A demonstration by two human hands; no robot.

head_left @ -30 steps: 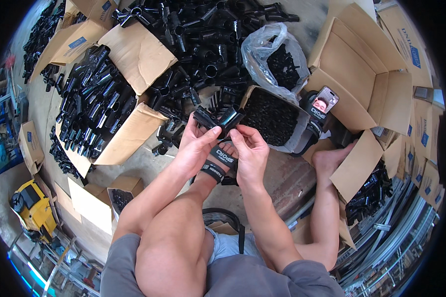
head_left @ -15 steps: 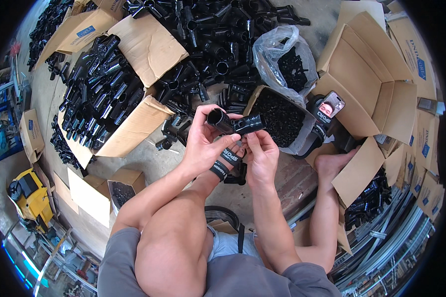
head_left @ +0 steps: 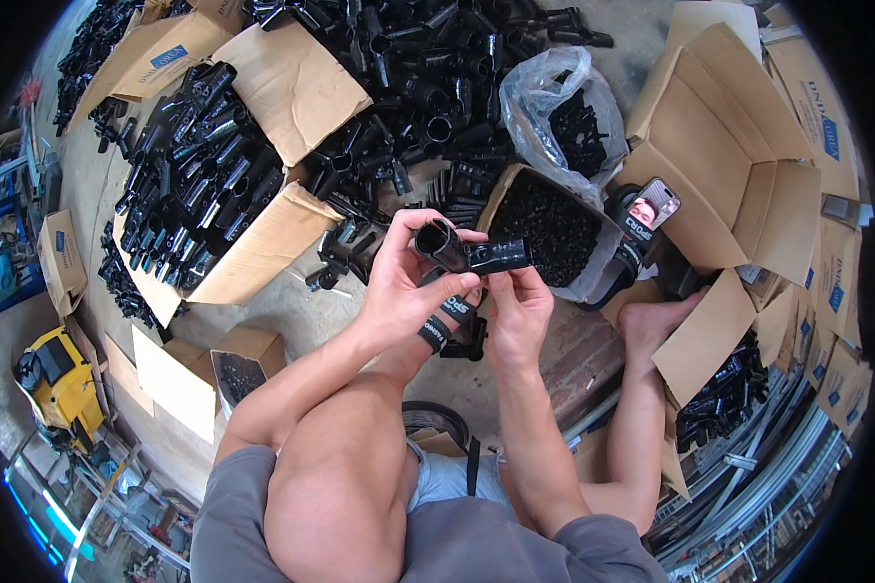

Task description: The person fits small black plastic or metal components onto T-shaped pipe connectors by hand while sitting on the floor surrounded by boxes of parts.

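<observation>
1. Black and glossy, a two-barrelled fitting [head_left: 496, 256] is held up between two bare hands, above the person's sandalled foot [head_left: 457, 306] and just short of a lined bin [head_left: 596, 264] of small dark pieces.

2. From where I stand, the left hand [head_left: 392, 287] grasps the nearer barrel, fingers curled behind it and thumb along its lower side; the right hand [head_left: 517, 319] pinches the other barrel from beneath, near its far end.

3. The fitting looks light and stiff, likely moulded plastic or thin coated metal; I cannot tell which. It should hold its shape under a squeeze and seems little at risk of breaking.

4. Its shine suggests a slick surface. The rounded barrels appear the surest place to take hold, with fingertips kept off the open rims, which could prove sharp.

5. Round about, textures clash: a heap of similar dark tubes [head_left: 423, 92] gleams on dull concrete, a cardboard box [head_left: 267, 251] brims with more at left, and a crumpled, translucent plastic bag [head_left: 533, 105] slumps behind the bin. At right, a creased brown carton [head_left: 695, 180] gapes, its flat panels matt against the shine.
</observation>
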